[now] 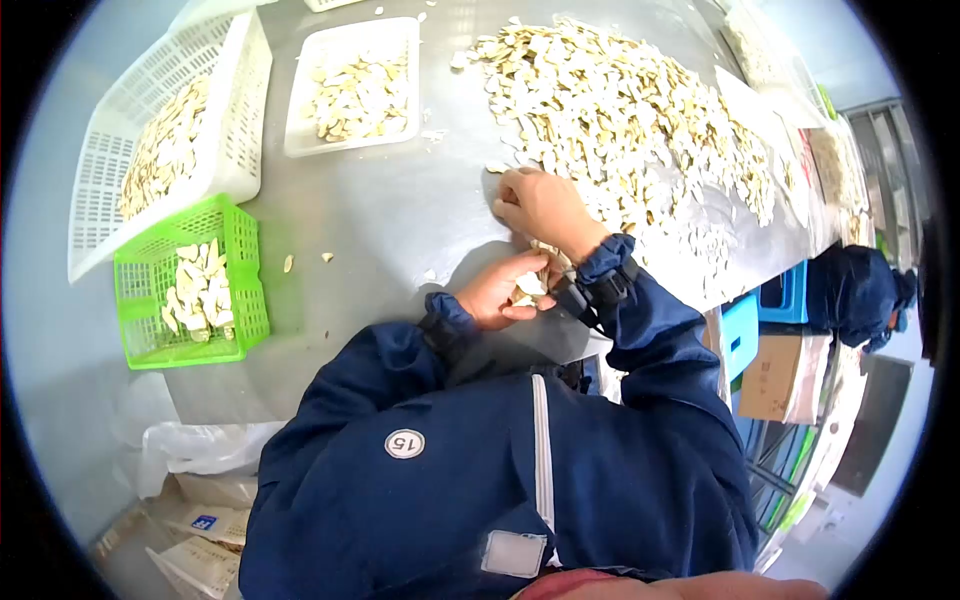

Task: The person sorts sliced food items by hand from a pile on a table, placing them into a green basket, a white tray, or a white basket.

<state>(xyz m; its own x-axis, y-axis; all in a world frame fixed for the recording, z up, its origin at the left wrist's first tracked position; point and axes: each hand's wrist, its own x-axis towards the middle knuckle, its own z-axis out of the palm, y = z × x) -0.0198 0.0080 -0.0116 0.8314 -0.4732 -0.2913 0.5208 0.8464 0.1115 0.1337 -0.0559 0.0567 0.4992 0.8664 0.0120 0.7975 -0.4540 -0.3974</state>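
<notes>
By the bench's [350, 220] near edge, the left hand [488, 292] cups slices [530, 286], best held gently; can't tell if the right hand [548, 208] grips.

Place: a workroom for sorting, apparently of food, with the look of a small processing shop
Worktable: a broad, smooth grey metal table [350, 215]
Goods: pale slices [600, 110] spread in a large loose heap on the metal
Containers: a white slotted basket [235, 110], a green basket [245, 290] and a white tray [300, 125], each with slices in it
Clothing: a dark blue work jacket [430, 490] with a round number badge [405, 444]; another person [850, 295] in similar dark blue
Storage: a cardboard box [778, 378] and metal shelving [885, 160]
</notes>
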